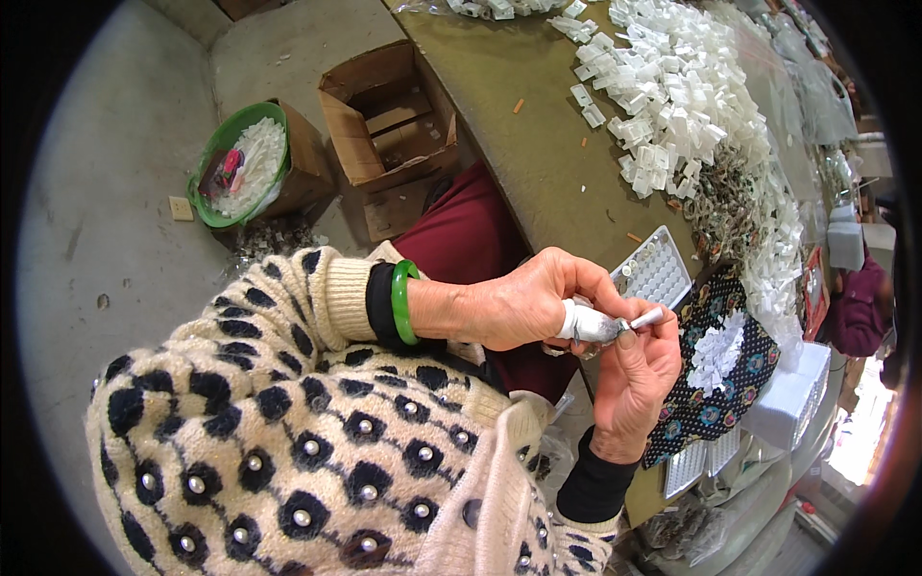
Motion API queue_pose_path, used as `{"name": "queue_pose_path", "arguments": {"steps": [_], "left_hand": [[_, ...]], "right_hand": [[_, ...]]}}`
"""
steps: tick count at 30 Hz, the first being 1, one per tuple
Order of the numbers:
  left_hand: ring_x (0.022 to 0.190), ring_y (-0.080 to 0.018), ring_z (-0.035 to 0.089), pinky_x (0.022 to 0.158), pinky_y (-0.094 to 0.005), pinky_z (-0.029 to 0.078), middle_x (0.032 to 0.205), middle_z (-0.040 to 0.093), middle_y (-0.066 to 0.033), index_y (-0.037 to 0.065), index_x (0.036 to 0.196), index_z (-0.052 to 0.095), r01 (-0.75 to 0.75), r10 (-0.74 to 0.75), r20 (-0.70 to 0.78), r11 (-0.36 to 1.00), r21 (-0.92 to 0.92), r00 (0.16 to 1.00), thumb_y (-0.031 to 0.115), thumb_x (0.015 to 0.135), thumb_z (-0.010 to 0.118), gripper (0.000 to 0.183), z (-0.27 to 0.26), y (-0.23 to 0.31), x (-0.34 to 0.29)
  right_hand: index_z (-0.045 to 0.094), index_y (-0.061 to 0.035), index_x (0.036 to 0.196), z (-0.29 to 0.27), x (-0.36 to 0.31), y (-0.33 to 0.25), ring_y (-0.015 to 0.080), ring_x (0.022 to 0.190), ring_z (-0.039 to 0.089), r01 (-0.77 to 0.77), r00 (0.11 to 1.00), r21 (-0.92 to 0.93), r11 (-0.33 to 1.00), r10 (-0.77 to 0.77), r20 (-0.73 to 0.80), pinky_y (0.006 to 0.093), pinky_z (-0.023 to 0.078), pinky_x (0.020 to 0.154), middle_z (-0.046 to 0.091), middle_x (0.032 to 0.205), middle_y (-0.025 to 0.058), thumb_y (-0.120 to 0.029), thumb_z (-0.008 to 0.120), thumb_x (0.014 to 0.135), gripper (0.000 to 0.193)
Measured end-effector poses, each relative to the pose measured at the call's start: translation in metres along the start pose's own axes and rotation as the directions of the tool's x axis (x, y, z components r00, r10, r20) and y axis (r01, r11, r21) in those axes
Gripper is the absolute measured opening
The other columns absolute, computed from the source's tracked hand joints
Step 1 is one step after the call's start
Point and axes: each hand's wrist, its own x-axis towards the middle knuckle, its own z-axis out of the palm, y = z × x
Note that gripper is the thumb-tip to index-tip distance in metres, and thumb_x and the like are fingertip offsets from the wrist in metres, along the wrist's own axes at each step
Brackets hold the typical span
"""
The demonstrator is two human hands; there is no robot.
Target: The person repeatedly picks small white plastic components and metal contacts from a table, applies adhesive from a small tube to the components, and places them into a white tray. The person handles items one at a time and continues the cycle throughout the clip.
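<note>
My left hand [523, 305], with a green bangle at its wrist, is closed, its fingertips meeting those of my right hand [636, 376]. A white wrapped form [582, 321] with a greyish end shows at my left fingers; whether it is a taped finger or a held thing I cannot tell. Between my right thumb and fingers is pinched a small pale tapered piece [647, 317]. A tiny shiny bit shows where the fingertips meet, too small to name. Just beyond my hands lies a white tray [678, 290] with rows of round holes, some filled.
White plastic pieces [672, 86] are heaped on the olive table [499, 72], beside a pile of small brownish parts [727, 206]. White bits [715, 353] lie on a dark patterned cloth [754, 336]. An open carton [348, 144] and a green-rimmed basket [205, 173] stand at left.
</note>
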Motion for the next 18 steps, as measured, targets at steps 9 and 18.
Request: {"name": "queue_pose_path", "arguments": {"steps": [9, 18], "left_hand": [[0.069, -0.0106, 0.065, 0.049, -0.0184, 0.045, 0.087, 0.069, -0.0087, 0.002, 0.105, 0.064, 0.039, -0.040, -0.008, 0.993, -0.110, 0.999, 0.006, 0.091, 0.065, 0.014, -0.009, -0.006, 0.008], [0.076, -0.0190, 0.069, 0.048, -0.0213, 0.046, 0.093, 0.070, -0.0152, -0.001, 0.105, 0.062, 0.043, -0.033, 0.041, 0.962, -0.271, 0.999, 0.004, 0.091, 0.064, 0.015, -0.011, -0.012, 0.007]], "right_hand": [[0.057, 0.0034, 0.123, 0.002, 0.004, 0.010, 0.0153, 0.096, 0.063, 0.228, 0.965, -0.275, 0.934, -0.255, -0.066, 0.0287, 0.049, 0.090, 0.066, 0.108, 0.0114, 0.001, 0.066, 0.089, 0.035], [0.063, 0.0052, 0.111, 0.002, 0.004, 0.001, 0.0122, 0.087, 0.064, 0.264, 0.928, -0.476, 0.839, -0.355, -0.112, 0.0245, 0.051, 0.081, 0.069, 0.098, 0.0088, 0.002, 0.065, 0.090, 0.021]]}}
